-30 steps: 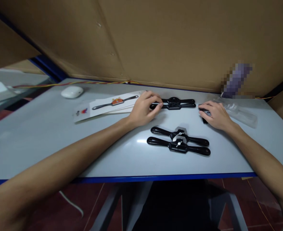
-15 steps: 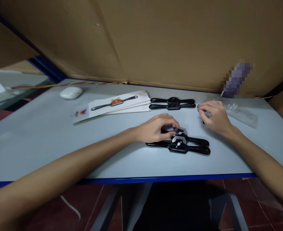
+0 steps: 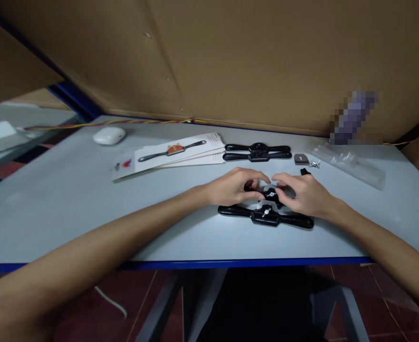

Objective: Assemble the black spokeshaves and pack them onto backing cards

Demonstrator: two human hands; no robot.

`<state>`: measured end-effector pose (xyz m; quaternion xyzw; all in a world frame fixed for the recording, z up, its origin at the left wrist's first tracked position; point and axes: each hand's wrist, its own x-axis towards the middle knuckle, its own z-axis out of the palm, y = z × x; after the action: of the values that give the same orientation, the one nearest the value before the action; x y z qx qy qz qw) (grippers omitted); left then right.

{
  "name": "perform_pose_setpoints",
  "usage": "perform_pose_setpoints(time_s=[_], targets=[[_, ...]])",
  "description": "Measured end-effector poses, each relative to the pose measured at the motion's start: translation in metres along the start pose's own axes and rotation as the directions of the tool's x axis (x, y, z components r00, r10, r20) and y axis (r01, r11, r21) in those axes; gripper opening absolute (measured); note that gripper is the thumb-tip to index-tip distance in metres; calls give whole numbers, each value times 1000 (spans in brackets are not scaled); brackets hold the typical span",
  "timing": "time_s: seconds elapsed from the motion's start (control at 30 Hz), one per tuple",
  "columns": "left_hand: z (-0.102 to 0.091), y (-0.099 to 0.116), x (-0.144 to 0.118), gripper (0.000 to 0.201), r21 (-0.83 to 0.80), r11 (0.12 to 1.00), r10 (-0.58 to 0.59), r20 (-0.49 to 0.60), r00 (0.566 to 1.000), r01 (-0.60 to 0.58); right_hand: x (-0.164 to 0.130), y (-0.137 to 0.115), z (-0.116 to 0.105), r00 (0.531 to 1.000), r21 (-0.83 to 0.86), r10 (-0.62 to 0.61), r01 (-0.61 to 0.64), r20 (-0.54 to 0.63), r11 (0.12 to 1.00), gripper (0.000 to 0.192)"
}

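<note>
Two black spokeshaves lie near the table's front, each with a pale blade and a small silver screw at its middle. My left hand (image 3: 236, 186) is curled around the left side of the farther spokeshave (image 3: 271, 194), its thumb by the blade. Over that tool's right side, my right hand (image 3: 307, 194) has thumb and index finger apart beside the screw; its other fingers are hidden. Just in front lies the nearer spokeshave (image 3: 266, 214), untouched. Beyond my right hand are a grey blade (image 3: 301, 159), small silver screws (image 3: 314, 164) and a black piece (image 3: 305, 172).
Two more black spokeshaves (image 3: 257, 151) lie at the back, beside printed packaging cards (image 3: 181, 153). A white mouse-shaped object (image 3: 109, 136) sits at the back left. Clear plastic packaging (image 3: 352, 166) lies at the right. A cardboard wall (image 3: 231, 66) rises behind the table.
My right hand has moved left, away from the grey blade and screws, to the farther spokeshave. The blade and screws now show. My left hand stays at the same spokeshave.
</note>
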<state>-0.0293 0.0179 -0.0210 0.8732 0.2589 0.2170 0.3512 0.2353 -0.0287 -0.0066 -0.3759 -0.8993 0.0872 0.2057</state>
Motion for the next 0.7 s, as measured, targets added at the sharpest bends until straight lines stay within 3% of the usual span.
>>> perform_pose_setpoints(time_s=[0.17,0.4,0.7], targets=[[4,-1,2,38,14,1000,-23,-50,999,24,3,-2,-4,998,-1,-51,51,26,999,32],[5,-4,1,41,52,999,2,-67,998,2,5,0,-2,991,87,76,-85,108,993,31],[1,-4,-1,39,117,990,83,-58,995,-76,7,-2,-6,987,130,61,-81,150,988,20]])
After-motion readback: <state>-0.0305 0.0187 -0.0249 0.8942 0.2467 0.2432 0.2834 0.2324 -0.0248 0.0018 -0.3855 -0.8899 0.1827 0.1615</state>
